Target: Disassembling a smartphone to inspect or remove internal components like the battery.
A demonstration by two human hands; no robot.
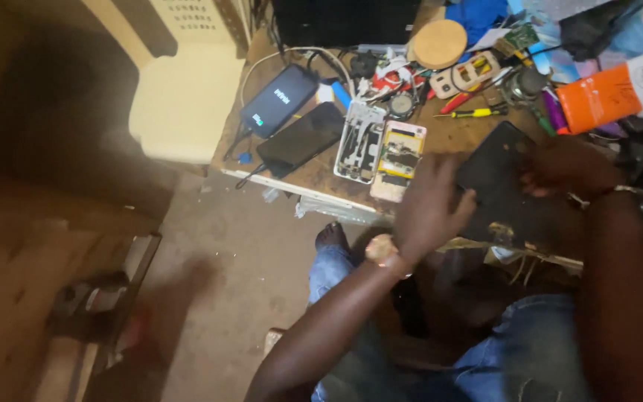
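Note:
A dark mat or pad (501, 186) lies on the wooden workbench (314, 175) in front of me. My left hand (429, 208) rests on its left edge, fingers spread and blurred, with a watch on the wrist. My right hand (563, 167) touches the pad's upper right part, fingers curled; whether it grips anything is unclear. Left of my left hand lie two opened phones (381, 149) with their insides exposed.
A black phone (303, 138) and a dark power bank (278, 100) with cable lie at the bench's left. Screwdrivers (478, 113), a round wooden lid (439, 43), an orange box (604, 97) and clutter fill the back. A cream plastic chair (184, 97) stands left.

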